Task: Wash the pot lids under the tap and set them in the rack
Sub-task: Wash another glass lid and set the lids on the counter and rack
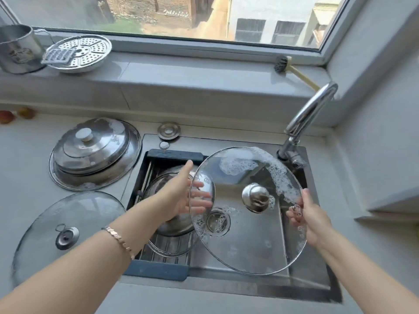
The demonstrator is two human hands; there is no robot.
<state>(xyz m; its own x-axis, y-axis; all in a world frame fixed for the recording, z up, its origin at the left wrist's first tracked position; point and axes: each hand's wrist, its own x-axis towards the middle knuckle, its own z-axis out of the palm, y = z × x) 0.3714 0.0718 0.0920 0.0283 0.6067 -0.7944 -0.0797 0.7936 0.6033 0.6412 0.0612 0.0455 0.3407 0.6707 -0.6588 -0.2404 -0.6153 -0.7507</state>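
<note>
A large glass pot lid (244, 236) with a steel knob and soap foam along its far rim hangs tilted over the sink (260, 284). My right hand (310, 220) grips its right edge. My left hand (181, 196) is open, its fingers spread behind the lid's left edge. The chrome tap (306, 116) arches at the sink's back right; no water shows. A dark-framed rack (163, 268) fills the sink's left part and holds a steel lid (174, 225). On the counter to the left lie a glass lid (65, 232) and stacked steel lids (95, 150).
A metal cup (18, 48) and a perforated steamer plate (79, 53) stand on the window sill at the far left. A brush (292, 69) lies on the sill near the tap. Two fruits (15, 114) sit at the counter's left edge. The wall is close on the right.
</note>
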